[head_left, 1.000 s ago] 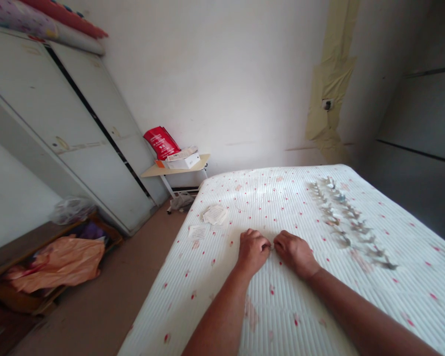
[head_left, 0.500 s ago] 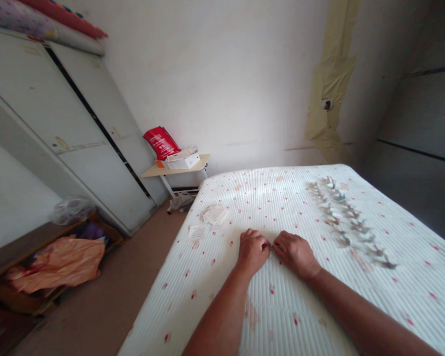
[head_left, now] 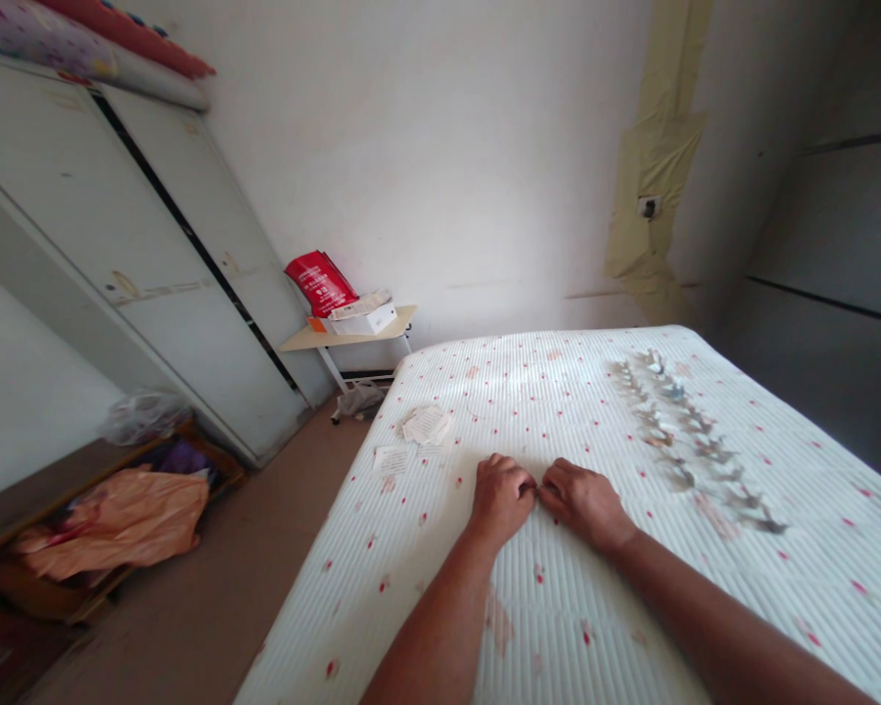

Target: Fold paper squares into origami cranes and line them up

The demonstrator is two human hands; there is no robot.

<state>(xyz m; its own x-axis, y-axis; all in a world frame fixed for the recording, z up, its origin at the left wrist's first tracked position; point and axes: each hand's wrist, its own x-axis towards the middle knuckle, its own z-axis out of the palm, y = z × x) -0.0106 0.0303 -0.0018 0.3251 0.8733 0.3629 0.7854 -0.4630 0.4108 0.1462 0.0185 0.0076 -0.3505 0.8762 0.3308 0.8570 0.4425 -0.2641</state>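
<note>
Nearest, on a ribbed white bedcover point(head_left: 539, 627) speckled with red, left hand point(head_left: 502, 497) and right hand point(head_left: 581, 499) side by side, knuckles up, fingers curled inward, fingertips nearly meeting; cannot tell whether pinching anything. Farther along the same padded surface, printed paper slips point(head_left: 427, 425) in a loose overlapping heap to the left, and small greyish folded figures point(head_left: 716, 451) with pointed ends in two slanting rows to the right. Beyond, a pale-topped table point(head_left: 304, 339) under a glossy red bag point(head_left: 319, 282) and a white box point(head_left: 371, 319), scuffed cabinet doors point(head_left: 168, 338) at left, and a white wall point(head_left: 447, 166) with wrinkled yellowish tape point(head_left: 653, 157) around a socket point(head_left: 648, 207).
</note>
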